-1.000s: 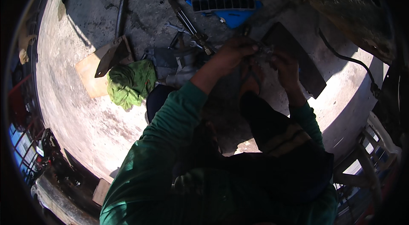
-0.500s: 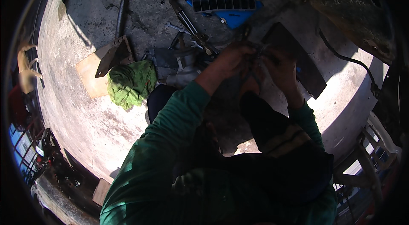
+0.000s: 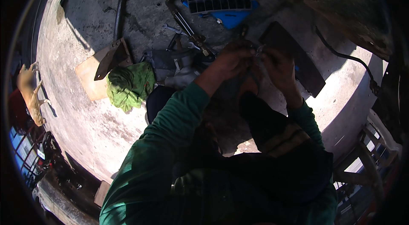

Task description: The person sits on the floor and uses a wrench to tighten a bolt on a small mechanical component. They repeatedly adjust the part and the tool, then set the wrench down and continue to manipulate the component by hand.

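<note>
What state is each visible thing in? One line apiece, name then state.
Left hand, pinching a small clear item
Right hand, pinching it too
Green cloth, crumpled
Hammer, lying down
Compartment case, flat, lid unclear
Dark hose, bent
Wrench, lying down
Tan animal, standing

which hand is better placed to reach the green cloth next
Probably the left hand: the green cloth lies on that side, nearer it than the right hand. Both hands are at a small clear item, so neither looks free.
</note>
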The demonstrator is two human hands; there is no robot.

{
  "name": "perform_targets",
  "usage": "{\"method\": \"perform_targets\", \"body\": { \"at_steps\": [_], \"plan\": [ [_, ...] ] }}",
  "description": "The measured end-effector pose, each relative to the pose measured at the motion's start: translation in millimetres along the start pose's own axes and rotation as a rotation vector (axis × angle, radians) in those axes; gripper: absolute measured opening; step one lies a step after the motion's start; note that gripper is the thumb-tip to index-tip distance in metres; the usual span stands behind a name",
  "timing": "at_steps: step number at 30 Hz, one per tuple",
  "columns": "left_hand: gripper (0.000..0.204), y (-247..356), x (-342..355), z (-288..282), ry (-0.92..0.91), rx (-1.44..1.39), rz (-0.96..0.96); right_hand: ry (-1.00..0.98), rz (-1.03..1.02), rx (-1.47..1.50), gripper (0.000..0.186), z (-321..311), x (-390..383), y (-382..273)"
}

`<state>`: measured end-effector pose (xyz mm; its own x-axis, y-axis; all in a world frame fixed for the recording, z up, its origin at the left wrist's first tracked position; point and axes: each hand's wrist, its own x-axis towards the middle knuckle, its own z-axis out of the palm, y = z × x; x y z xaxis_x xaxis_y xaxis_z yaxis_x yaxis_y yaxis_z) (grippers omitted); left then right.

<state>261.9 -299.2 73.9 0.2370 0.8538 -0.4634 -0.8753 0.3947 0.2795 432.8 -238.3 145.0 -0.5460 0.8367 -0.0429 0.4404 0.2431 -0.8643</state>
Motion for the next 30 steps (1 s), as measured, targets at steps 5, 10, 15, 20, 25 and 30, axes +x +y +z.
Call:
{"method": "perform_targets", "body": {
  "at_steps": [5, 10, 15, 20, 25, 30],
  "plan": [
    [0.02, 0, 0, -1, 0.012, 0.001, 0.014, 0.029, -0.172, -0.154, 0.016, 1, 4, -1],
    [0.019, -3, 0, 1, 0.015, -0.014, 0.032, 0.006, -0.165, -0.17, 0.015, 1, 4, 1],
    [0.019, -3, 2, -5, -0.002, 0.015, 0.019, -0.019, 0.012, -0.084, 0.014, 4, -1, 1],
    [0.02, -5, 3, -9, 0.052, 0.022, -0.007, -0.039, 0.212, -0.062, 0.017, 7, 2, 2],
    [0.023, -8, 8, -16, 0.3, 0.851, 0.142, -0.021, 0.214, -0.058, 0.024, 14, 3, 59],
    [0.026, -15, 24, -61, 0.366, 1.391, 0.205, 0.022, 0.317, 0.062, 0.025, 35, -8, 118]
  ]
}}
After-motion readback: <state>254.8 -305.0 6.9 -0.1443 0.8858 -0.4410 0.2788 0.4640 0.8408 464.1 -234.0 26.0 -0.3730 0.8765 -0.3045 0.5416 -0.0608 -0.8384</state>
